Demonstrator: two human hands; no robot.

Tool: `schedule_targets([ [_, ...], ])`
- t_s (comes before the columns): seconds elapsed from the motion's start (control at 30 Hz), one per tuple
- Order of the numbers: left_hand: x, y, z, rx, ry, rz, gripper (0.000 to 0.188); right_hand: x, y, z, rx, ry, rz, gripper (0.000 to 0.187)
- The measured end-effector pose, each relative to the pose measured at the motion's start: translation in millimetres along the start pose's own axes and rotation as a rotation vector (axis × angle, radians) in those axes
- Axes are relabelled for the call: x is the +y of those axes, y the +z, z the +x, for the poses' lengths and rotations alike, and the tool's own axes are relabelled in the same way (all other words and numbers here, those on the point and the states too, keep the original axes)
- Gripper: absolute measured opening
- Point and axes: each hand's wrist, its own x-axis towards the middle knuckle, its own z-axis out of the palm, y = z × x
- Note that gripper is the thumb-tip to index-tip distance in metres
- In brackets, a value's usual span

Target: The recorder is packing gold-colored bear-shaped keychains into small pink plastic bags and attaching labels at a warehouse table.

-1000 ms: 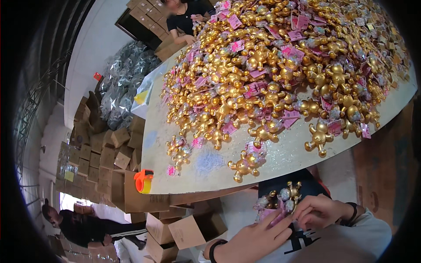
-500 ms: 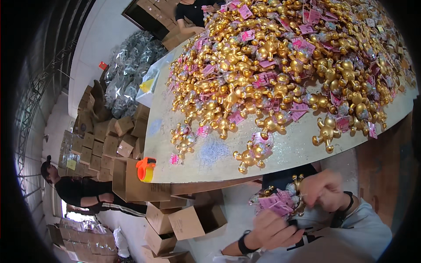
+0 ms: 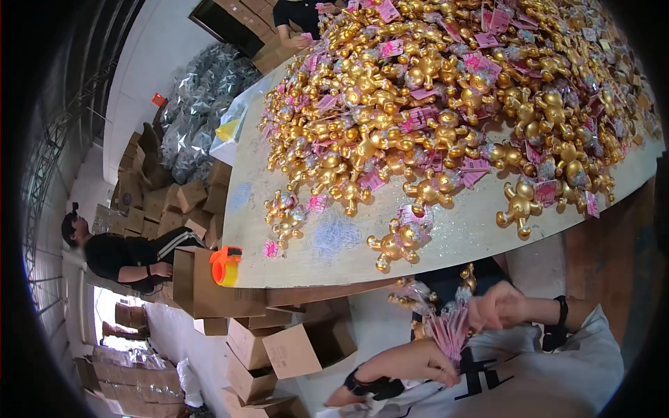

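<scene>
A bunch of gold bear figures in clear wrap (image 3: pixel 417 296) with a fanned stack of pink tags (image 3: pixel 447 329) hangs in front of my body, below the table edge. My left hand (image 3: pixel 411 361) is closed on the lower ends of the tags. At the upper right of the bunch, the curled fingers of my right hand (image 3: pixel 496 306) are closed round its wrapped part; exactly what they pinch is hidden. One gold figure (image 3: pixel 467 279) sticks up beside my right hand. Just beyond, a loose gold bear figure (image 3: pixel 394 245) lies near the table's front edge.
A large heap of gold bear figures (image 3: pixel 418 132) covers much of the table (image 3: pixel 320 272). An orange tape dispenser (image 3: pixel 226 266) sits at its left corner, near white strands (image 3: pixel 334 235). Open cartons (image 3: pixel 296 352) stand on the floor. One person (image 3: pixel 115 258) is at left, another (image 3: pixel 296 21) behind the table.
The bunch has turned, so its tags now hang more upright and its gold figures spread leftward. My left hand has moved slightly left. The person at left leans closer to the cartons.
</scene>
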Motion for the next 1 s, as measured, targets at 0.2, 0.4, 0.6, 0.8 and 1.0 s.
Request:
schedule_targets([
  [0.2,68.3,13.1,-28.2,0.667,-0.398,1.397,0.014,-13.7,42.1,25.2,-0.225,-0.127,-0.136,0.02],
  [0.4,55.7,10.4,-18.1,1.174,0.596,1.78,0.049,-42.3,72.4,55.7,-0.506,-0.602,-0.334,0.027],
  [0.6,27.1,5.9,34.6,1.544,0.964,1.229,0.055,-28.3,54.2,64.0,0.117,-0.432,0.071,0.025],
  [0.8,26.1,-0.2,14.8,0.954,0.566,1.196,0.024,8.9,21.4,35.5,0.009,0.057,-0.519,0.022],
  [1.0,19.2,-8.7,-24.1,0.504,0.374,0.871,0.03,-18.0,21.6,19.5,-0.468,0.36,-0.602,0.025],
])
